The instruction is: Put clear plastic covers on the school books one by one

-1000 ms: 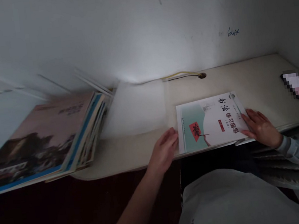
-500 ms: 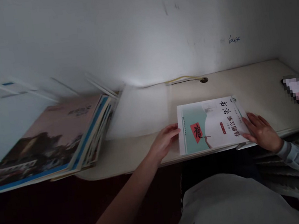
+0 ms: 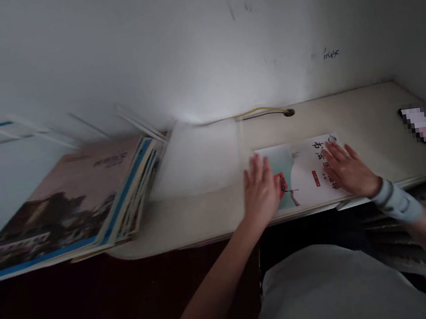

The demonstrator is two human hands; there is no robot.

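Note:
A calligraphy practice book (image 3: 304, 171) with a white, green and pink cover and a red label lies on the desk (image 3: 201, 218), close to its front edge. Over the book's left end is my left hand (image 3: 259, 187), palm down with fingers stretched out. My right hand (image 3: 350, 168), with a grey band around the wrist, is spread flat over the right end and hides part of the printed title. Neither hand grips anything. Whether the palms press on the cover or hover just above it, I cannot tell.
At the left stands a stack of large books or magazines (image 3: 84, 192). A pale, translucent sheet (image 3: 197, 156) lies beside it. A yellow cable (image 3: 257, 109) runs along the wall to a hole (image 3: 289, 112). A phone (image 3: 424, 124) lies at the right.
Both hands have let go of the book's left and right edges and moved inward over its cover, fingers now extended. The book remains in about the same place.

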